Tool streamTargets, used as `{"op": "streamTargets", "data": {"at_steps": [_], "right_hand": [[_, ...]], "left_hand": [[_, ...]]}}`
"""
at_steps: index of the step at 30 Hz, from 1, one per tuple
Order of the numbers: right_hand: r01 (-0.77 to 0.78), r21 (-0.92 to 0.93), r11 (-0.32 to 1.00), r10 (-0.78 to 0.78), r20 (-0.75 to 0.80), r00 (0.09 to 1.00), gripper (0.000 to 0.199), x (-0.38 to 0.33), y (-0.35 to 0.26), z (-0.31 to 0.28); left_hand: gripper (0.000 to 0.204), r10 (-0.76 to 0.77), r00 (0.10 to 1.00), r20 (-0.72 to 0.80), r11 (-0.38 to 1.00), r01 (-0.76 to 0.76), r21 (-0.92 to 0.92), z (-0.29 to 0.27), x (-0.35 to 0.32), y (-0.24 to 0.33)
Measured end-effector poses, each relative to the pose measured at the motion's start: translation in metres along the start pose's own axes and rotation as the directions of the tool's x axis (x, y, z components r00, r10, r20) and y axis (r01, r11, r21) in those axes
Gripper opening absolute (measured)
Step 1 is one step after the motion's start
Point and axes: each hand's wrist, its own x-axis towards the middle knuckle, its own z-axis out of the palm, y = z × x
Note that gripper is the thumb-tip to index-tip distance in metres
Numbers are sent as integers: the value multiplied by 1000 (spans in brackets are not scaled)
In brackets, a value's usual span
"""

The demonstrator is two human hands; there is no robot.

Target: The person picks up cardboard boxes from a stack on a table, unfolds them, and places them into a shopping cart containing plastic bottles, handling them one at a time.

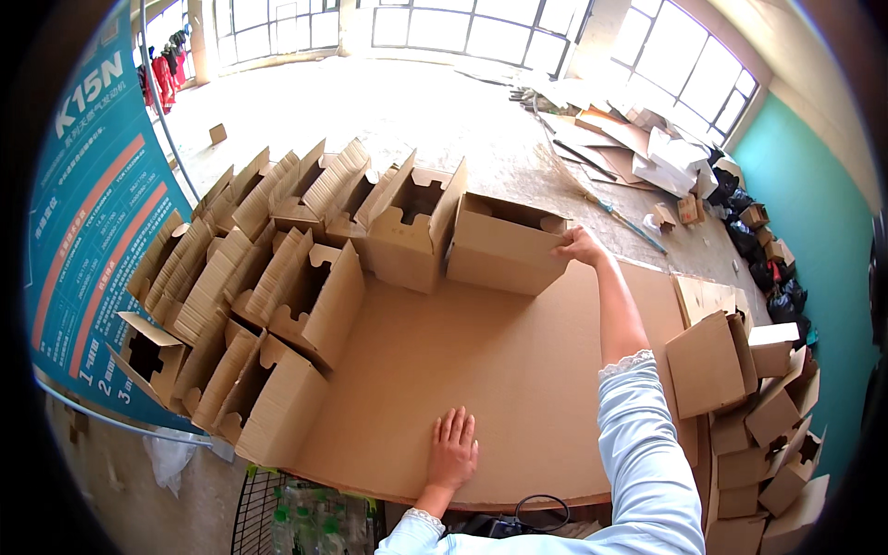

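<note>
My right hand (583,246) reaches far forward and grips the upper right corner of a brown cardboard box (504,245). That box stands on the cardboard-covered table (444,370), its open top showing a dark inside. Near the front edge of the table my left hand (452,450) lies flat, fingers stretched out, holding nothing. Directly left of the gripped box stands another open carton (407,236) with raised flaps. Several more open cartons (319,305) are packed in rows along the left side, their flaps upright.
More cardboard boxes (710,365) are heaped at the right. Below the front edge, a black wire basket (250,509) holds plastic bottles. A blue printed banner (92,213) stands at the left. Flattened cardboard (615,129) and a broom (610,208) lie on the floor beyond.
</note>
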Motion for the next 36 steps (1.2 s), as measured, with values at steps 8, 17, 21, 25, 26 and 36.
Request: {"op": "streamTargets", "data": {"at_steps": [8,17,21,25,26,36], "right_hand": [[179,110,978,-181,8,983,32,-67,-61,19],[285,-172,943,-284,31,958,32,-266,-98,-5],[241,-195,951,-239,34,970,31,-364,-81,-20],[129,-146,981,-129,16,992,21,-437,-64,-31],[111,-119,987,-116,-33,993,20,-450,-59,-31],[-297,362,884,151,380,913,81,-471,69,94]], "left_hand": [[52,-2,1000,-26,1000,2,23,2,-1,-1],[64,-84,994,-72,939,55,-339,7,-9,-11],[95,-203,979,11,790,170,-589,-25,-4,4],[118,118,965,234,885,5,-466,-46,16,28],[122,198,929,311,904,-51,-424,-47,24,35],[109,341,702,625,873,10,-488,28,55,24]]}}
